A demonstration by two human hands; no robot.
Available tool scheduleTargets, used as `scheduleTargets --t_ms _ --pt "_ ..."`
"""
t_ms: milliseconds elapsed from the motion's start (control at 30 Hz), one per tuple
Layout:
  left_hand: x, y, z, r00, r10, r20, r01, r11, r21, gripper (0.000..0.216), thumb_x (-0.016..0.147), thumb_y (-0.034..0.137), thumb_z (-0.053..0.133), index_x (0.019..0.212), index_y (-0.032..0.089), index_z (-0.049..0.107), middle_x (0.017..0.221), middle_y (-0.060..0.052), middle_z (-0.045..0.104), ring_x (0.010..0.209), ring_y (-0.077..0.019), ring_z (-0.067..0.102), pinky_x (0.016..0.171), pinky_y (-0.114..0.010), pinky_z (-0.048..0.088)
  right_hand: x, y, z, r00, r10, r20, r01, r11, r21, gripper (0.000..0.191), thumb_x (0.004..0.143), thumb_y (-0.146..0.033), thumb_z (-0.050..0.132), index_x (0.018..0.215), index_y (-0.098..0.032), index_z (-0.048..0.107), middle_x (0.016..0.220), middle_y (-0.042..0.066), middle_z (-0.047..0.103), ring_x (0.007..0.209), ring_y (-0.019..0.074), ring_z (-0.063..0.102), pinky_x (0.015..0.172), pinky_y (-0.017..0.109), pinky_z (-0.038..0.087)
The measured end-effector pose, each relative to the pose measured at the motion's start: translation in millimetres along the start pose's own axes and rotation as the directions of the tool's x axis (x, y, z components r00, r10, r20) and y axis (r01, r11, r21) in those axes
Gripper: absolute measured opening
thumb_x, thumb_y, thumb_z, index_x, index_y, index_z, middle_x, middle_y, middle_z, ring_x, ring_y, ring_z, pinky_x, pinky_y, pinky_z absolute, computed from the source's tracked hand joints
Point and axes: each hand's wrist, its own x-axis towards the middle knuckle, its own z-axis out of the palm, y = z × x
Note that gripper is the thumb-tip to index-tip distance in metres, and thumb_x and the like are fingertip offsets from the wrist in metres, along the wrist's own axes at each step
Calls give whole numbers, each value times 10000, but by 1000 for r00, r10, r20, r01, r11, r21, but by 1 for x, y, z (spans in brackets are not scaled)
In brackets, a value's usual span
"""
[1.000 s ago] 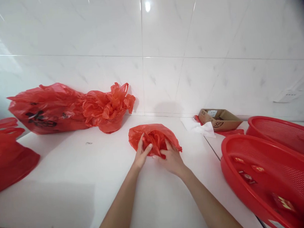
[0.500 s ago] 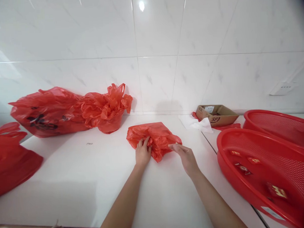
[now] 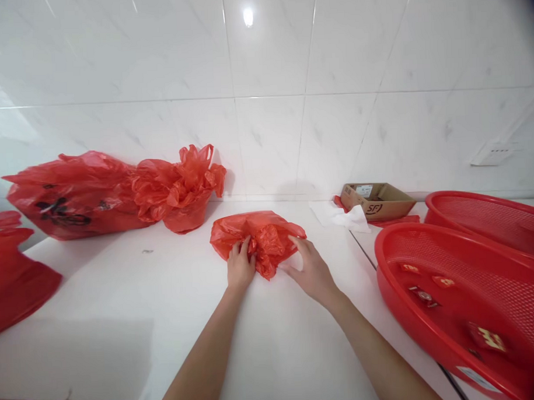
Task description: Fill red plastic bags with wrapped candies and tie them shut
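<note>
A crumpled red plastic bag (image 3: 268,238) lies on the white table in front of me. My left hand (image 3: 242,264) presses into its near left side, fingers curled into the gathered plastic. At the bag's right edge is my right hand (image 3: 311,271), with thumb and fingers spread apart; the fingertips are at the plastic, and I cannot tell if they touch it. What the bag contains is hidden.
Several red plastic bags (image 3: 74,198) stand along the wall at the left. To the right are a red plastic basket (image 3: 407,329) with several small wrapped packets, a second red basket (image 3: 481,201) behind it, a small cardboard box (image 3: 387,210) and white tissue (image 3: 355,219).
My right hand has opened, its thumb and fingers now apart beside the bag. My left hand stays in the plastic. The whole view has shifted slightly.
</note>
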Motion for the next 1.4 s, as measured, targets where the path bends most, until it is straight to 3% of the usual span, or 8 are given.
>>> scheduleTargets --t_ms 133,300,533,733,900,1067,1200,1400 --pt "-2 0 -1 999 22 -24 -22 1000 22 492 884 205 498 1375 213 534 1321 -139 504 1191 -282 504 1025 -417 416 17 5 26 1000 -25 -19 22 992 -124 379 813 -378 624 1161 -231 642 1366 121 492 1247 300 473 993 490 433" --pt "1 2 1 1000 3 -18 -1 997 76 506 866 179 489 1368 206 545 1293 -141 525 1156 -303 517 989 -442 431 4 -4 15 985 -165 41 150 957 250 144 849 -345 602 878 -224 674 1196 73 603 1146 242 540 985 398 434" --pt "11 3 4 997 -82 -13 83 990 110 516 886 231 478 1400 242 510 1332 -171 496 1208 -361 461 989 -521 392 17 -5 -26 978 131 -162 99 392 915 118 839 -367 596 875 -264 642 974 -24 695 939 168 636 802 316 517" --pt "30 3 7 974 -181 -133 183 983 5 518 911 316 472 1410 178 479 1348 -225 456 1209 -389 469 981 -569 389 24 8 -33 978 186 -92 42 256 966 188 815 -414 610 853 -237 660 866 -10 698 838 171 655 757 308 538" --pt "27 6 0 945 -203 -256 161 971 -176 618 881 370 548 1440 143 409 1446 -231 336 1332 -380 351 1084 -567 295 21 8 -45 996 32 -84 70 304 950 216 763 -457 656 853 -260 645 965 13 695 939 228 653 817 407 537" --pt "-9 26 -26 943 -173 -284 36 902 -430 594 896 371 538 1439 201 369 1550 -154 213 1452 -280 175 1178 -481 167 23 10 -43 994 113 -2 -37 345 938 215 799 -437 610 858 -234 643 934 29 691 916 217 641 794 365 532" --pt "-48 67 -41 997 -53 -56 2 747 -665 511 869 442 589 1321 214 526 1410 -117 496 1345 -262 409 1133 -427 300 23 14 -31 990 123 66 -114 442 890 242 810 -475 594 808 -235 628 793 -7 661 778 165 617 712 295 516" --pt "-74 103 -46 959 -31 281 267 425 -865 401 834 514 620 918 128 692 864 -104 732 781 -235 689 748 -364 543 23 27 -15 983 134 126 -182 620 763 380 723 -552 673 868 -200 667 845 23 696 780 177 627 731 300 505"
